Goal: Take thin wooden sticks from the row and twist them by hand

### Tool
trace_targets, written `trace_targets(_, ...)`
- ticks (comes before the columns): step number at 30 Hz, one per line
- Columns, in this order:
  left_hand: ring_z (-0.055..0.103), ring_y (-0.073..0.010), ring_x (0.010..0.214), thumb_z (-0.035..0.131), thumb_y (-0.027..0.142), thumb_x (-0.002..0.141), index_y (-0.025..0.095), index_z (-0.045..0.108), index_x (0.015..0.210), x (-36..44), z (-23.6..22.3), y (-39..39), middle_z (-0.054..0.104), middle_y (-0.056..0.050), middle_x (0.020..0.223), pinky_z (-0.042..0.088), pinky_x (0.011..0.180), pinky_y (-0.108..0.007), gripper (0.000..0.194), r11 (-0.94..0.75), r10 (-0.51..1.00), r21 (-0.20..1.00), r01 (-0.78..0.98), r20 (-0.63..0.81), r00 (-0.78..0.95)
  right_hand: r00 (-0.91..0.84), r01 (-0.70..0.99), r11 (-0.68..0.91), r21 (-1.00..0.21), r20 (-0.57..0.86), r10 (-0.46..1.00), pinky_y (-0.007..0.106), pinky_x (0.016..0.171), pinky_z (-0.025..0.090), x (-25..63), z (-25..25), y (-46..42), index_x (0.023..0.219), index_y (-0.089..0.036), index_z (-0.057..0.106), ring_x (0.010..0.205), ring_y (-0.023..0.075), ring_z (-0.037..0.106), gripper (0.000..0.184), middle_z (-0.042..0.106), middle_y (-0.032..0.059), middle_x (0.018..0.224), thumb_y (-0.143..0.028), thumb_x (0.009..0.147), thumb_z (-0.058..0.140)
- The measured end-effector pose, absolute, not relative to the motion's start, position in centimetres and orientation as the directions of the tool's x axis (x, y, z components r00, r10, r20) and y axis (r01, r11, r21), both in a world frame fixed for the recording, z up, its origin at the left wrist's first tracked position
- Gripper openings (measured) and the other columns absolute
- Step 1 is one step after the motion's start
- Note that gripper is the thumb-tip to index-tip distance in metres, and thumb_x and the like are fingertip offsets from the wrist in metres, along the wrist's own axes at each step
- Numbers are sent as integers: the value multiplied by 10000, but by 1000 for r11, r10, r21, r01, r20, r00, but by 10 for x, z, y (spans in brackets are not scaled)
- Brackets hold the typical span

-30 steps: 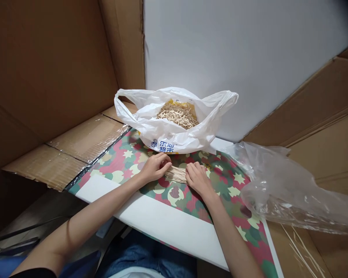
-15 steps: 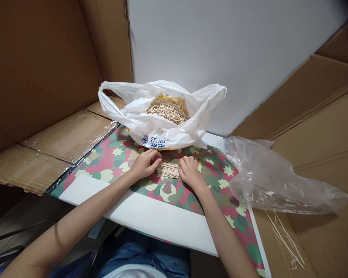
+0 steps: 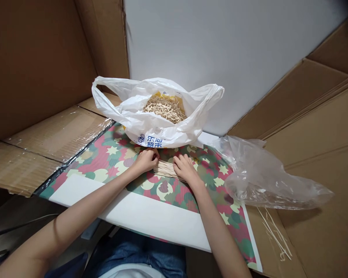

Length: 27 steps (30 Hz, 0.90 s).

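Observation:
A bundle of thin wooden sticks (image 3: 165, 169) lies crosswise on a camouflage-patterned board (image 3: 113, 162). My left hand (image 3: 146, 160) has its fingers curled over the bundle's left end. At the right end, my right hand (image 3: 185, 168) covers the sticks with its fingers. Just beyond both hands stands a white plastic bag (image 3: 152, 135) with blue print. Inside it is a heap of short pale sticks (image 3: 165, 109), with something yellow showing behind them.
A crumpled clear plastic bag (image 3: 258, 177) lies on the board's right side. Loose sticks (image 3: 274, 231) rest on cardboard at lower right. Cardboard panels (image 3: 40, 69) and a white panel (image 3: 220, 58) wall the far side. A white strip (image 3: 127, 212) runs along the board's near edge.
The whole view has drifted, so the scene sits further left and higher in the frame. Both hands remain at the bundle's ends, and the bags have not visibly shifted on the board.

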<state>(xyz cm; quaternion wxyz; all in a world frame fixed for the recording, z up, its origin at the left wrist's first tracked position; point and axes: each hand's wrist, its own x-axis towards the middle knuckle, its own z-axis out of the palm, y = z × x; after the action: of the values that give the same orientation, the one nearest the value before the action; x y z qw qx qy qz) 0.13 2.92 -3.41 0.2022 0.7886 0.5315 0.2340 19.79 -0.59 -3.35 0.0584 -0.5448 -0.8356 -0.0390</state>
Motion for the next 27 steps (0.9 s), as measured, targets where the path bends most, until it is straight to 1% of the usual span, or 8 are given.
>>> trace_targets(4, 604, -209, 721, 438, 203, 719, 163, 664, 799, -2, -33, 29, 676, -59, 774, 432, 649, -280, 243, -348, 930, 615, 708, 131, 344, -411, 908, 419, -19, 152, 899, 324, 744, 329, 197, -33, -7, 870, -194, 530, 857, 216, 447, 173, 550, 61, 894, -180, 870, 357)
trace_targets(8, 600, -197, 896, 389, 277, 799, 171, 664, 926, -4, -28, 27, 677, -49, 960, 435, 808, -274, 321, -394, 902, 668, 632, 150, 404, -428, 897, 440, -36, 176, 887, 307, 709, 323, 199, -33, -6, 825, -201, 516, 821, 201, 451, 157, 552, 40, 852, -168, 860, 367)
trace_targets(10, 586, -191, 960, 355, 287, 822, 173, 663, 944, -4, -26, 26, 667, -42, 1015, 416, 867, -268, 350, -411, 890, 689, 597, 161, 427, -433, 893, 448, -40, 197, 880, 306, 697, 318, 200, -33, -5, 804, -200, 508, 810, 197, 451, 146, 555, 34, 831, -170, 857, 375)
trace_targets(16, 578, -213, 959, 355, 330, 841, 148, 646, 950, -8, -26, 24, 651, -75, 1012, 402, 888, -316, 360, -401, 896, 724, 561, 184, 404, -435, 887, 462, -28, 286, 853, 324, 710, 309, 205, -24, -8, 768, -190, 506, 816, 205, 444, 149, 559, 45, 798, -178, 856, 385)
trace_targets(19, 576, -221, 899, 331, 378, 859, 136, 638, 913, -13, -24, 18, 642, -87, 935, 416, 846, -336, 395, -379, 909, 737, 559, 183, 375, -432, 884, 466, -32, 323, 842, 324, 724, 313, 209, -17, -18, 755, -184, 502, 809, 199, 441, 164, 556, 45, 778, -176, 861, 378)
trace_targets(23, 555, -181, 786, 312, 419, 878, 143, 629, 835, -19, -9, -2, 597, -55, 818, 439, 744, -284, 422, -362, 907, 806, 468, 189, 375, -486, 820, 563, -101, 394, 780, 318, 726, 325, 213, -1, -43, 740, -183, 490, 776, 187, 434, 174, 550, 39, 750, -167, 862, 367)
trace_targets(25, 539, -165, 748, 386, 416, 856, 141, 625, 784, -19, 1, -13, 582, -37, 766, 435, 696, -257, 371, -302, 886, 888, 347, 127, 446, -524, 769, 621, -151, 406, 749, 318, 711, 330, 213, 9, -56, 732, -184, 485, 752, 184, 431, 178, 545, 37, 730, -158, 858, 362)
trace_targets(27, 532, -150, 691, 481, 394, 818, 130, 610, 709, -17, 10, -22, 578, -30, 703, 429, 639, -240, 314, -161, 790, 966, 202, 4, 613, -556, 732, 650, -204, 374, 742, 319, 697, 331, 211, 19, -68, 727, -186, 485, 727, 180, 429, 173, 545, 33, 716, -152, 849, 367)
